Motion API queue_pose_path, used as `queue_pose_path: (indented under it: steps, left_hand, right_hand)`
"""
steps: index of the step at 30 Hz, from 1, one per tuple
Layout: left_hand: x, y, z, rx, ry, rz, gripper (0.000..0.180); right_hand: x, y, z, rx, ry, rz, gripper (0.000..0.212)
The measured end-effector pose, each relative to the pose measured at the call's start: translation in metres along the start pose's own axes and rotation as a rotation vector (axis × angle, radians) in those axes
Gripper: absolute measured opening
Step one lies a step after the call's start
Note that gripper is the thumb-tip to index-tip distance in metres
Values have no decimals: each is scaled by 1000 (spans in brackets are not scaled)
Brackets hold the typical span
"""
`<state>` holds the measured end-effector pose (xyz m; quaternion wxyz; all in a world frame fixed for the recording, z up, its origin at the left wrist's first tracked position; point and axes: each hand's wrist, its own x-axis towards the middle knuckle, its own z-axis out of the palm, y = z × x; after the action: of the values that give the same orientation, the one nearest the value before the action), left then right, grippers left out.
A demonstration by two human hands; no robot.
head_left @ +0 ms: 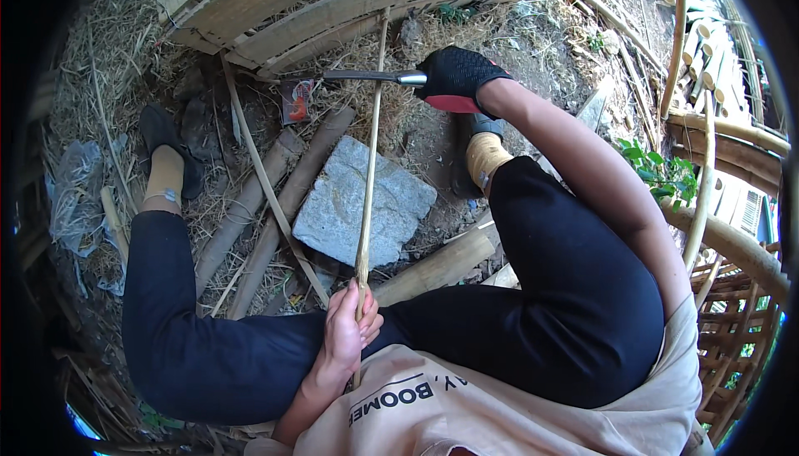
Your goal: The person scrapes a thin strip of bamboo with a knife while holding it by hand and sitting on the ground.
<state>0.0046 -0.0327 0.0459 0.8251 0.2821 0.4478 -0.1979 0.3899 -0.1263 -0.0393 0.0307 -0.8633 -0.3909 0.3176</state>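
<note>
From afar, I am viewing the bare left hand point(353, 323) gripping a long, slender, pale-tan stick point(371, 156), which is running forward over a flat grey stone slab point(333, 198); the black-and-red gloved right hand point(458, 79) is holding a narrow grey metal blade point(354, 76) across it. I am judging work underway; how much is left, I cannot tell.

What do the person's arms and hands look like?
The right hand wears a black glove with a patterned back and red patch. The left hand is gloveless. The right forearm and left forearm are bare; the right sleeve is short and beige.
</note>
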Motion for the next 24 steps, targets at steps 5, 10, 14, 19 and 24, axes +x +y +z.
queue_pose_path:
  steps: [5,10,14,19,24]
  left_hand:
    - [0,2,3,16,-2,10,43]
    - [-3,2,1,-18,-31,-27,43]
    - [-4,0,-1,-17,-30,-41,43]
    - [-2,4,1,-72,-113,-72,43]
    - [-6,2,-2,-34,-90,-51,44]
  right_hand:
    - [9,23,-7,-43,57,66,35]
    - [3,22,-19,-67,43,25,30]
    - [-15,-1,-12,-72,26,-85,31]
    - [16,68,-12,-56,100,151,32]
    - [9,56,-22,-78,63,56,32]
